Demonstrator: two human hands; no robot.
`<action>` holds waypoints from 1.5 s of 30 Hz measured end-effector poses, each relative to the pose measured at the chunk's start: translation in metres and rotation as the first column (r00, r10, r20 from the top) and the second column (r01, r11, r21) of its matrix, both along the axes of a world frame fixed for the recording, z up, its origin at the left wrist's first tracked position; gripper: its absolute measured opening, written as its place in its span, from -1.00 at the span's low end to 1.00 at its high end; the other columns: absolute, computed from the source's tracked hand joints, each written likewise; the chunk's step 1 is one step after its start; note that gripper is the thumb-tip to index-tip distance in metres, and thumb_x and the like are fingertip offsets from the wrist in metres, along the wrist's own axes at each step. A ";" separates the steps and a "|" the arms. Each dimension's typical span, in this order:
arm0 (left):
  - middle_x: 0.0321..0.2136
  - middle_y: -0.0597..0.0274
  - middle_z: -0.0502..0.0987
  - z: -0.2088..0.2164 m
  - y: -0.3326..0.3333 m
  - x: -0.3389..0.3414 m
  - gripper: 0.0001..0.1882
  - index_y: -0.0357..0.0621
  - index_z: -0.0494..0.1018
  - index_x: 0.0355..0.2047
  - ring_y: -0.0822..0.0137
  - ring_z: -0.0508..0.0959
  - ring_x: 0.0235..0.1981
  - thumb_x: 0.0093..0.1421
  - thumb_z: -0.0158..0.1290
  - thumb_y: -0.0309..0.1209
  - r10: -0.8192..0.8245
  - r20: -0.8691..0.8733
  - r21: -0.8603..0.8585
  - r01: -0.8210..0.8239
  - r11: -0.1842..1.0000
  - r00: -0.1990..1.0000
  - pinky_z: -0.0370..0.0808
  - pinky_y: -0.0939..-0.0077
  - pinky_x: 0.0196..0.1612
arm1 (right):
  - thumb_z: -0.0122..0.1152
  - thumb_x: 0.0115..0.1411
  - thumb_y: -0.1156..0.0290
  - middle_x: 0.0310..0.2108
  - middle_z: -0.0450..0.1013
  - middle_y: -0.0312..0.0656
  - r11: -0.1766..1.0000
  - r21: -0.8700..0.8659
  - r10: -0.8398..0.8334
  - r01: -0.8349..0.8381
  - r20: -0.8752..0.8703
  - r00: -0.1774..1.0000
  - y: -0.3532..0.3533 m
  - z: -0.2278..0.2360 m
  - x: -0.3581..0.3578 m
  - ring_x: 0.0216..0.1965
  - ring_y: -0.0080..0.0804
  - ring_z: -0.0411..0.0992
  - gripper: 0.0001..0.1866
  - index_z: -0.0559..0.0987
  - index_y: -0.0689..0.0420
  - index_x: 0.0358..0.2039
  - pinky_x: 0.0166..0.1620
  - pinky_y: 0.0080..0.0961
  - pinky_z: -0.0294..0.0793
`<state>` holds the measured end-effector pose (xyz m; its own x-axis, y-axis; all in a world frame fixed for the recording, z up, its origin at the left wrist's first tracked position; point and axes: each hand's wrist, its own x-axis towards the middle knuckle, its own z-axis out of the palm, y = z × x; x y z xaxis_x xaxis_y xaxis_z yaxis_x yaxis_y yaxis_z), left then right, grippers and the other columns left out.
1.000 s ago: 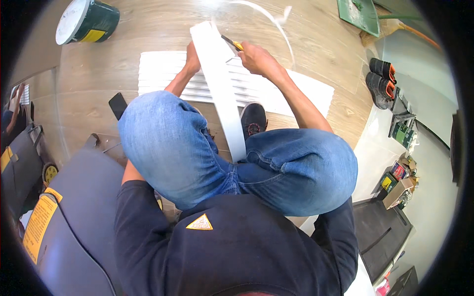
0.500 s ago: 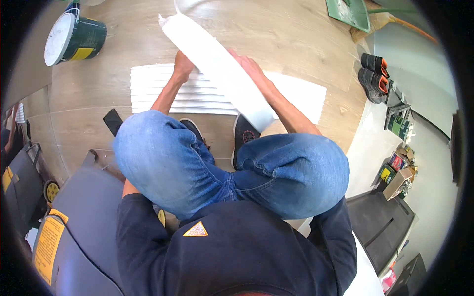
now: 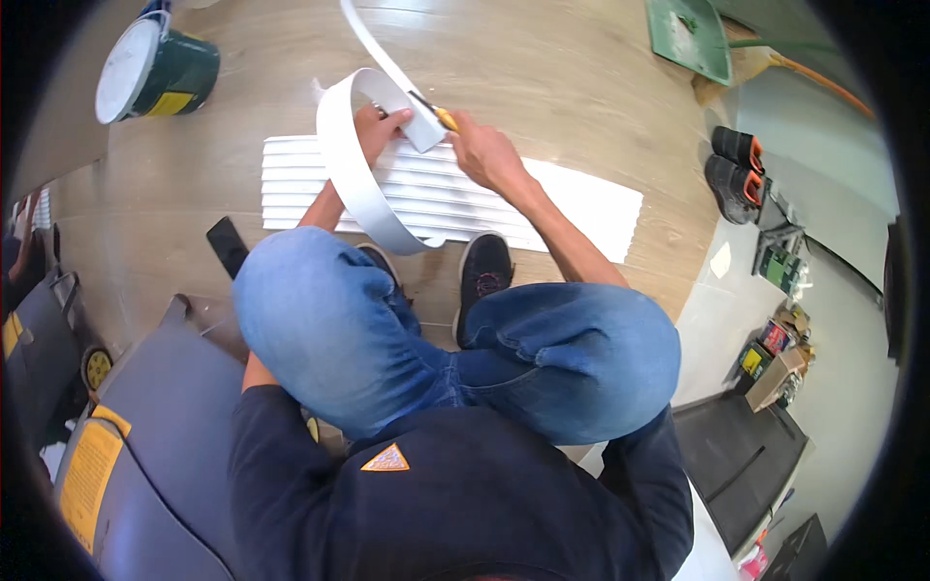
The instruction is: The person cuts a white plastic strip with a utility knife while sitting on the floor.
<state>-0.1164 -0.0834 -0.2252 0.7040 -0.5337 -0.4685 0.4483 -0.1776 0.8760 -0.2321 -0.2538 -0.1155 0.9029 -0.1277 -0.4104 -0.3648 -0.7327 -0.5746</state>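
A flexible white strip [image 3: 354, 174] bends into a loop over a ribbed white panel [image 3: 455, 184] on the floor. My left hand [image 3: 378, 131] is closed on the strip's end inside the loop. In my right hand [image 3: 487, 153] is a yellow-handled utility knife [image 3: 444, 118], its dark tip against the strip's edge. From that spot a narrow white offcut [image 3: 376, 50] curves away toward the far edge of the view. My shoes [image 3: 484, 276] stand just in front of the panel, and the near end of the loop hangs between them.
A dark green bucket with a white lid [image 3: 179, 77] is at the far left. A phone [image 3: 228, 245] lies beside my left knee. At the far right are a green dustpan [image 3: 688, 39], a broom [image 3: 741, 68] and black-orange shoes [image 3: 733, 179]. A large grey case [image 3: 170, 416] stands close on my left.
The white strip went from a broad diagonal band to a curled loop on the left. My right hand has moved up to its end, and the knife now shows. The narrow offcut is longer in view.
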 end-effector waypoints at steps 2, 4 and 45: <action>-0.26 0.06 0.55 0.000 -0.001 0.001 -0.70 -0.40 0.44 -0.17 0.28 0.58 -0.24 0.17 0.12 -0.40 0.003 -0.040 -0.028 -0.004 1.000 0.999 0.59 0.41 -0.17 | -0.10 0.27 0.30 -0.48 0.46 0.25 1.000 -0.008 0.015 -0.015 0.021 1.000 -0.002 -0.002 -0.001 -0.38 0.27 0.42 -0.67 0.28 0.18 -0.01 -0.29 0.08 0.33; -0.26 0.06 0.55 0.003 -0.002 0.000 -0.70 -0.40 0.44 -0.17 0.27 0.58 -0.24 0.17 0.11 -0.41 0.018 -0.014 -0.015 -0.018 1.000 1.000 0.59 0.41 -0.16 | -0.09 0.27 0.30 -0.50 0.45 0.25 0.999 0.018 0.034 -0.035 0.029 0.999 -0.001 -0.002 -0.001 -0.39 0.26 0.42 -0.70 0.28 0.18 -0.05 -0.30 0.08 0.32; -0.66 0.40 0.42 -0.031 -0.014 -0.018 -0.75 -0.23 0.53 -0.44 0.53 0.35 -0.66 0.05 0.24 -0.28 0.150 0.143 0.008 -0.153 0.988 0.978 0.33 0.54 -0.64 | -0.02 0.21 0.33 -0.44 0.50 0.19 0.997 -0.068 -0.040 0.036 -0.058 0.998 0.008 -0.018 0.019 -0.34 0.17 0.49 -0.73 0.35 0.27 -0.18 -0.24 0.01 0.44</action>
<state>-0.1345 -0.0978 -0.2561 0.8357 -0.4081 -0.3675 0.3433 -0.1341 0.9296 -0.2136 -0.2458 -0.1332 0.8715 -0.1901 -0.4520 -0.4245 -0.7539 -0.5014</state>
